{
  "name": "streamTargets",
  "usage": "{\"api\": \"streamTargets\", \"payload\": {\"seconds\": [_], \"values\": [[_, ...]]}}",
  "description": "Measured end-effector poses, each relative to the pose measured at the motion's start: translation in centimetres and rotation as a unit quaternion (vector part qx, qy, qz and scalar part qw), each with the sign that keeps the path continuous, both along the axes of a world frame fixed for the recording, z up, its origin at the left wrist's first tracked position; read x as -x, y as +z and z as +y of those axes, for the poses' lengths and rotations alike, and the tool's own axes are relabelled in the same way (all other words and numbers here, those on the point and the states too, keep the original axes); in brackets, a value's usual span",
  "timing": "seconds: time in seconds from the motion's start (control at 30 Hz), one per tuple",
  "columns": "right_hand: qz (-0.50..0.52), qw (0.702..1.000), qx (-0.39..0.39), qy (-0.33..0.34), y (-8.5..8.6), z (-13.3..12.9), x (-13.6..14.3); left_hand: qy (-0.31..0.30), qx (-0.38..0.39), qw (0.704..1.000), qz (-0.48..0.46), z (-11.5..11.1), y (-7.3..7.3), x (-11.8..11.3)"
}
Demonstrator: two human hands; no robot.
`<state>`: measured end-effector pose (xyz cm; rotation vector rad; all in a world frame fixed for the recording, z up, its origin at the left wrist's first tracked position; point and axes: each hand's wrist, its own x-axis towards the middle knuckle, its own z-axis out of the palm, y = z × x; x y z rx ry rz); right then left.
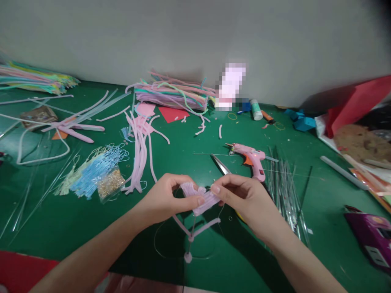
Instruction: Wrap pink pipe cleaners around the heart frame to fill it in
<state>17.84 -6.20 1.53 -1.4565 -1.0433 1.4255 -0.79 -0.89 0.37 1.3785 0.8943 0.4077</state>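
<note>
Between my hands is a lilac pipe-cleaner piece (205,203), its rows bent side by side into a folded shape. My left hand (171,197) pinches its left part, thumb laid across the front. At its right edge my right hand (236,195) is closed, thumb and fingertips together on the piece. A thin stem runs down below, bearing two lilac pipe-cleaner arms (207,228) in a V and a small lilac ball (187,256). Loops of fine thread or wire hang around it. Scissors (220,163) lie partly hidden behind my right hand.
A pink glue gun (252,158) lies beyond my right hand, with thin metallic strips (284,195) beside it. Leftward are loose lilac pipe cleaners (140,158), blue tassels (96,169) and a bag of gold bits (110,184). Pipe-cleaner bundles (174,95) line the wall. A purple box (369,234) sits far right.
</note>
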Motion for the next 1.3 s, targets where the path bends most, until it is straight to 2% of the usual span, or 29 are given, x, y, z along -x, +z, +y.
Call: {"api": "streamTargets", "payload": {"seconds": [0.23,0.43,0.53,0.7,0.93,1.1,1.3], "values": [[-0.064,0.998,-0.013,-0.005,0.2,0.0,0.1,-0.015,0.046,0.999,-0.001,0.0,-0.1,0.1],[-0.009,1.0,0.002,0.0,-0.2,0.2,-0.1,0.011,0.073,0.997,-0.024,0.1,-0.1,0.3],[0.023,0.999,0.028,0.021,-0.5,0.1,0.4,0.021,0.052,0.998,-0.013,0.0,-0.2,0.2],[0.031,0.999,0.039,0.013,-1.0,-0.1,1.0,0.034,0.016,0.999,0.001,0.0,-0.3,0.2],[0.005,0.999,0.036,0.041,-1.0,-0.2,0.8,0.047,0.021,0.999,-0.014,-0.2,-0.8,0.3],[-0.026,0.997,0.039,0.069,-0.6,-0.1,0.5,0.034,0.026,0.999,-0.008,-0.1,-0.8,0.4],[0.072,0.994,0.054,0.06,-0.9,-0.4,0.6,0.017,0.015,1.0,0.0,0.1,-0.4,0.5]]}}
